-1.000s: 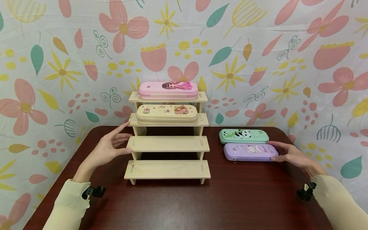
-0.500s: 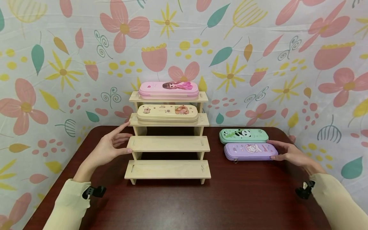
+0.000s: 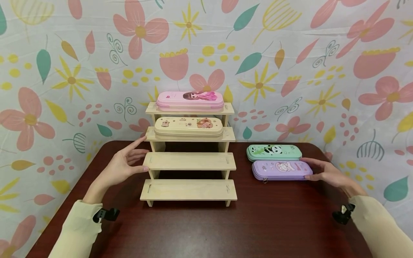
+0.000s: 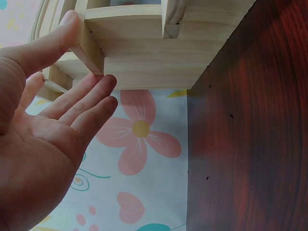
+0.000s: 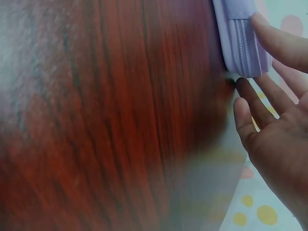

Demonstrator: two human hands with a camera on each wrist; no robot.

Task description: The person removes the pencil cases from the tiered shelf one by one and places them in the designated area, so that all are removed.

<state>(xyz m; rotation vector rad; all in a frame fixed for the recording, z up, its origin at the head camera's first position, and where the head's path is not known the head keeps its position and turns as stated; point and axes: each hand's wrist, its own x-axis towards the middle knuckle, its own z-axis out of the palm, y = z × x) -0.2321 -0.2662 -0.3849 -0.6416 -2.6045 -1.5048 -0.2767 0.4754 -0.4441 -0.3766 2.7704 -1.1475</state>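
Note:
A stepped wooden display rack (image 3: 188, 190) stands on the table. My left hand (image 3: 117, 167) touches its left side: the index fingertip is at the second step from the top, the thumb at the step below, fingers mostly straight. In the left wrist view the thumb (image 4: 53, 41) lies against the rack's wood. On the right, a purple pencil case (image 3: 279, 170) with a cartoon print lies flat. My right hand (image 3: 330, 175) holds its right end between thumb and fingers. The right wrist view shows the thumb (image 5: 281, 43) against the zipped end.
A green panda pencil case (image 3: 274, 152) lies just behind the purple one. On the rack, a pink pencil case (image 3: 190, 100) occupies the top step and a cream one (image 3: 188, 126) the second. A flowered cloth (image 3: 206, 46) hangs behind the dark red-brown table (image 3: 206, 229).
The head view has shifted very slightly. Both hands stay where they were, and the pencil cases and rack show no visible movement.

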